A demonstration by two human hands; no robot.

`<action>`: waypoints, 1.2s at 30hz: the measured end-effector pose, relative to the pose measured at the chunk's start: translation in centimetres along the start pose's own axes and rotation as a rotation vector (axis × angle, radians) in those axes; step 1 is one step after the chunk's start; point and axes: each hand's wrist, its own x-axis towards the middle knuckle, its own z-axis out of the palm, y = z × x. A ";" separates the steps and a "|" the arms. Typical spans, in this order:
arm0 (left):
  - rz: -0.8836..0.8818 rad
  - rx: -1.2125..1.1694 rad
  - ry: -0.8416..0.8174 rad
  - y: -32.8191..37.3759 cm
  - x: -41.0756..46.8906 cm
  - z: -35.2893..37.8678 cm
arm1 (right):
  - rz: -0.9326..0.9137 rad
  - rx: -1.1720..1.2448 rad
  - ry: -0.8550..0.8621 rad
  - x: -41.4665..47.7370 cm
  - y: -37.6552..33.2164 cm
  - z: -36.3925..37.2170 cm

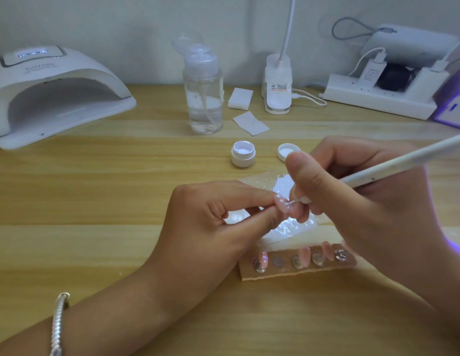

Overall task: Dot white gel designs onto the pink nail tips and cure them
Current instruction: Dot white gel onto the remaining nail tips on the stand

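My left hand [213, 222] pinches a pink nail tip [279, 203] that carries a few white dots. My right hand [352, 191] grips a white dotting pen [403, 163] like a pencil, and its fine metal point touches the tip. Below the hands lies a cardboard strip [295, 272] with three more pink nail tips [326, 250] stuck to clear mounts; the left one shows white dots. An open white gel jar [243, 156] stands behind the hands, its lid [288, 151] beside it. A foil palette [290, 227] smeared with white gel sits under my fingers.
A white curing lamp [51, 98] stands at the back left with its display lit. A clear pump bottle [203, 91], white wipes [250, 123], a desk lamp base [277, 86] and a power strip [377, 96] line the back of the wooden table [95, 201]. A purple-lit device [452, 109] sits far right.
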 end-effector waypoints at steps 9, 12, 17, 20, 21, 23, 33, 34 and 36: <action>-0.172 0.015 0.039 0.1 -0.6 0.2 | 0.002 -0.010 -0.025 0.0 0.2 0.1; -0.004 0.029 -0.009 -0.1 -0.1 0.0 | -0.011 -0.024 -0.023 0.0 0.2 0.1; 0.050 0.019 -0.001 -0.1 0.0 -0.1 | -0.013 -0.012 -0.032 0.0 0.3 0.1; 0.048 0.014 0.001 -0.1 0.0 -0.1 | -0.016 -0.014 -0.033 0.0 0.5 0.0; 0.050 0.011 0.002 -0.1 0.0 0.0 | -0.019 -0.016 -0.032 0.0 0.6 0.0; 0.044 -0.002 0.003 -0.1 0.0 0.0 | -0.023 -0.015 -0.031 0.0 0.6 0.0; 0.009 -0.009 0.006 -0.2 -0.1 -0.1 | -0.049 0.066 -0.009 0.3 1.2 -0.3; 0.008 -0.011 0.017 -0.3 -0.1 0.0 | -0.054 0.107 0.006 0.5 1.2 -0.4; 0.002 -0.031 0.038 -0.2 -0.2 0.1 | -0.059 0.178 0.049 1.1 1.3 -0.9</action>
